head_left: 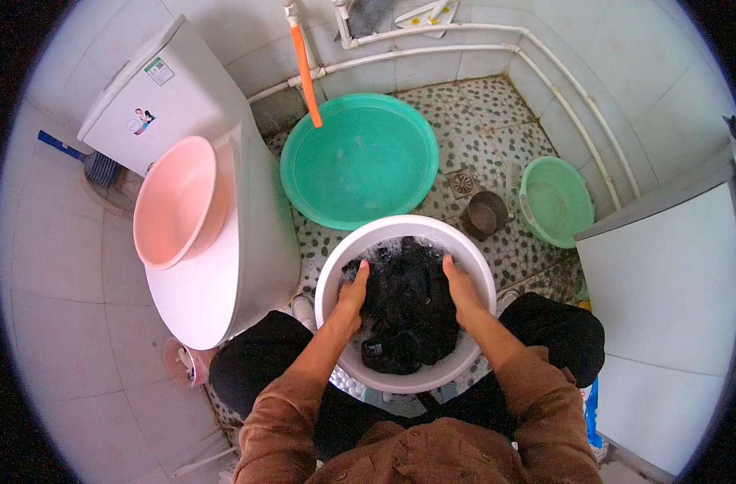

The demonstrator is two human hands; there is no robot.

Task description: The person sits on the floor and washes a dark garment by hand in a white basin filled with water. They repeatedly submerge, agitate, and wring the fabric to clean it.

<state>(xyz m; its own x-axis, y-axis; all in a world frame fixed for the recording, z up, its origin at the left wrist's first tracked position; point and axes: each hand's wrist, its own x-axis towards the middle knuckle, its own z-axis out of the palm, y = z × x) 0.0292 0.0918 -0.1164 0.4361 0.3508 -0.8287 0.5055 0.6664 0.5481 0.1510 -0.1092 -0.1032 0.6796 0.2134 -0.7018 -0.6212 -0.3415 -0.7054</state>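
1. A black garment (408,298) is lying bunched in the white basin (329,278), soaking in sudsy water (394,242); its cut is not showing clearly.
2. The left hand (352,300) is resting against the garment's left side, thumb extending along the top. Its fingers are disappearing under cloth and foam, so I cannot tell how far they are closing or how much they are holding.
3. The right hand (463,295) is mirroring it on the right side, thumb straight and fingers hiding; its grip is equally impossible to judge.
4. The step in hand is looking like washing the garment by hand. The next move is probably calling for a firm hold on both sides, then rubbing or squeezing low over the basin, so that suds are draining back inside.
5. Black-trousered knees (558,339) are flanking the basin, probably limiting how wide the elbows can swing.
6. Just beyond, a large green basin (298,161) is sitting on the pebble-patterned floor (497,129), an orange hose (305,77) hanging over it; it is crowding the far side.
7. Rightward, a dark cup (487,214) is standing near the floor drain (462,185), and a light green basin (587,202) is sitting near the white cabinet (667,274).
8. Leftward, the toilet (267,218) is blocking that side, a peach basin (178,206) resting on its lid.
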